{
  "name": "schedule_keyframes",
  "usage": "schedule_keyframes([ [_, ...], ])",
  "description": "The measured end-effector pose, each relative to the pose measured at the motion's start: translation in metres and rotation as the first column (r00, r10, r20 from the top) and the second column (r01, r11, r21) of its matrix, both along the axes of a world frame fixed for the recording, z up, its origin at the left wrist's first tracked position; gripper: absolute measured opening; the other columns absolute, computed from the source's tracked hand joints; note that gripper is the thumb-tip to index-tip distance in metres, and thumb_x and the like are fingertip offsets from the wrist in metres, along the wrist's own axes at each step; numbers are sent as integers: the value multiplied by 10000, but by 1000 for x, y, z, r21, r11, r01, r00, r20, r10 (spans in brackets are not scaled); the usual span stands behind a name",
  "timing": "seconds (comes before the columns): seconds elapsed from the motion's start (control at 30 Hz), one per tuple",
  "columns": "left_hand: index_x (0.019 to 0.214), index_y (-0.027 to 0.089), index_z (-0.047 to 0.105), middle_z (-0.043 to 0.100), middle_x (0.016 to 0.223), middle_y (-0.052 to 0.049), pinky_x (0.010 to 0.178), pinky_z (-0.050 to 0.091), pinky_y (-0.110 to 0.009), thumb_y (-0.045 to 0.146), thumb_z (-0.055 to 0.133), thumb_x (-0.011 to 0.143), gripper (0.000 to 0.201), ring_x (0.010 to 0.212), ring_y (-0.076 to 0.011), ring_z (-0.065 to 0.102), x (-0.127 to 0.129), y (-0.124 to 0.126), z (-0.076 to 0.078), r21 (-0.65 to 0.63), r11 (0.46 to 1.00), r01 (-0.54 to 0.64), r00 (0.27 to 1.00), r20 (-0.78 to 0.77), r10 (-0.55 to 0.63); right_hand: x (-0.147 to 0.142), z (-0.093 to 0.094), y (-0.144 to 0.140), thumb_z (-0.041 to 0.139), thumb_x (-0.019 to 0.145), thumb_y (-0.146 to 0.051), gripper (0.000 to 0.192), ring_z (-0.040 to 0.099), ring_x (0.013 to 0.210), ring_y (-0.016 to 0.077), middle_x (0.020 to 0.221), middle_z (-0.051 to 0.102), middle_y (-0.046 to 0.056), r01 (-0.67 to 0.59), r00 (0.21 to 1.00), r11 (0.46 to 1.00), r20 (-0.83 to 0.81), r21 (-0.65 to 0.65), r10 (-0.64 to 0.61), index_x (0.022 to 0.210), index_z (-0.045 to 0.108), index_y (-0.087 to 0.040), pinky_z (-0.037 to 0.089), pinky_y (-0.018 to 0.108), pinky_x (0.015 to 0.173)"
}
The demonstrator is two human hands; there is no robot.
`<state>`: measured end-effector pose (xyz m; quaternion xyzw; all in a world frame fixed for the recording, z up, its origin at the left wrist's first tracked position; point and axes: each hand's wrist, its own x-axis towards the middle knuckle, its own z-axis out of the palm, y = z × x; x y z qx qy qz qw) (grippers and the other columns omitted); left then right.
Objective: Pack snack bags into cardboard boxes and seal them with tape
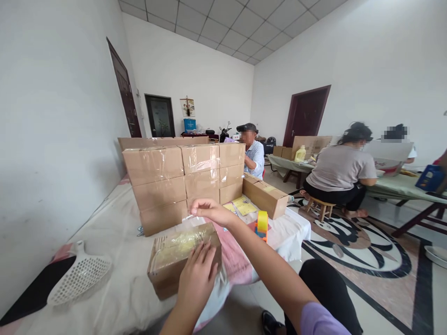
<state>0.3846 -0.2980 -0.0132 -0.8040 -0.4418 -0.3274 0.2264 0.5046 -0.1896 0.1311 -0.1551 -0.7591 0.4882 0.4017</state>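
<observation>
A small cardboard box (164, 267) lies near the table's front edge, with a yellow label under shiny clear tape on its top. My left hand (199, 265) rests on the box's right end, fingers stretched out and flat. Just above the far side of the box, my right hand (213, 211) has its fingers bent and pinched together; whatever is between the fingertips is too faint to make out. To the right of my right forearm stands a tape dispenser (261, 225) with a yellow roll. Yellow printed sheets (244, 205) lie beyond my right hand.
Stacked taped cartons (153, 165) form a wall across the table (118, 279). A longer carton (267, 197) lies to their right. At the left are a white perforated scoop (82, 274) and a black flat item (38, 291). Other people sit behind the cartons and at another table (387, 186).
</observation>
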Motion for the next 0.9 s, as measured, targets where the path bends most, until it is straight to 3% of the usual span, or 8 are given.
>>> schedule_keyframes([
  [0.1,1243,176,680,696,1326,-83,1025,540,-496,176,488,931,366,1234,-316,642,1,-2,1,-16,1000,2,1000,5,-2,-12,-18,8,759,818,-542,375,558,861,154,888,601,0,-80,983,997,166,1,78,805,639,-187,440,288,847],
  [0.23,1268,166,673,683,1351,-86,1011,549,-475,198,474,942,384,1246,-311,637,1,-5,1,11,1000,-16,1000,-26,16,-23,-63,30,797,820,-315,212,559,934,177,898,581,11,44,868,948,457,316,-193,731,669,-171,426,315,933],
  [0.37,1264,172,684,677,1359,-83,1017,539,-492,238,472,948,386,1243,-313,640,-6,-4,2,62,998,-30,995,-88,36,-20,-86,42,809,815,-283,142,546,1121,219,1068,567,49,33,802,868,505,495,-318,802,719,-174,420,329,995],
  [0.53,1183,142,723,746,1206,-133,894,588,-431,298,468,964,370,1104,-313,703,-15,1,5,76,979,-191,981,-33,194,-22,-79,41,827,770,-413,287,562,1140,275,1103,600,99,85,667,842,597,533,-446,784,711,-150,442,407,1020],
  [0.63,1103,140,740,769,1104,-149,828,603,-397,302,447,977,358,1026,-300,728,-16,1,8,98,976,-195,978,-50,201,-25,-66,44,881,637,-547,573,548,1194,413,1246,589,215,265,457,822,685,504,-567,963,715,-106,431,585,1027],
  [0.7,1085,149,742,771,1090,-145,778,609,-377,298,446,986,346,996,-300,738,-18,0,10,114,979,-170,982,-65,178,-18,-59,46,891,613,-566,748,519,1246,478,1317,565,272,421,380,760,665,495,-643,1135,672,-77,392,668,1039],
  [0.77,1087,162,740,772,1089,-128,659,605,-331,277,451,991,326,909,-279,757,-24,0,12,93,986,-138,987,-71,145,0,-59,41,857,695,-541,733,557,1239,427,1310,599,233,489,434,756,630,435,-644,1237,629,-103,407,620,1064],
  [0.9,1104,218,741,791,1062,-53,494,558,-247,259,492,988,278,705,-198,759,-50,13,15,-31,1000,4,995,-101,-7,58,-97,-4,775,808,-555,817,483,1389,299,1488,477,141,258,820,963,509,82,-263,1482,458,-220,381,418,1162],
])
